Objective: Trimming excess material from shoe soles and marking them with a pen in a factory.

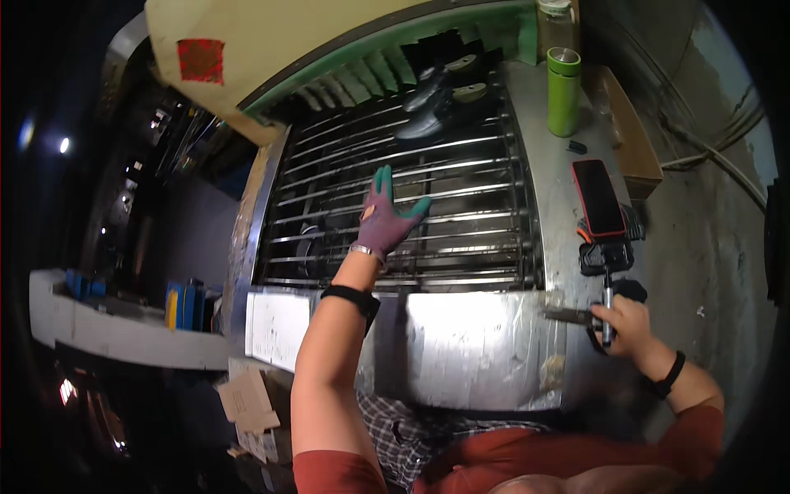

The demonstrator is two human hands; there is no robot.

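Note:
My left hand (385, 216), in a purple glove with green fingertips, reaches out over a rack of metal rollers (477, 192). Its fingers are stretched out, the thumb is spread, and nothing is in it. Beyond it, a pair of glossy black shoes (424, 123) rests on the far rollers, by a hanging strip curtain (354, 86). My bare right hand (629, 326) is closed at the right edge of the metal bench. It grips a dark tool with a flat blade (568, 315) pointing left; its exact kind is unclear. A silver rod (607, 298) stands at the fingers.
A red-edged phone (599, 198) lies on the right ledge, with a black clamp holder (606, 257) below it. Farther along stand a green bottle (564, 90) and a cardboard box (629, 136). A paper sheet (276, 328) lies at the near left, above cardboard pieces (248, 402).

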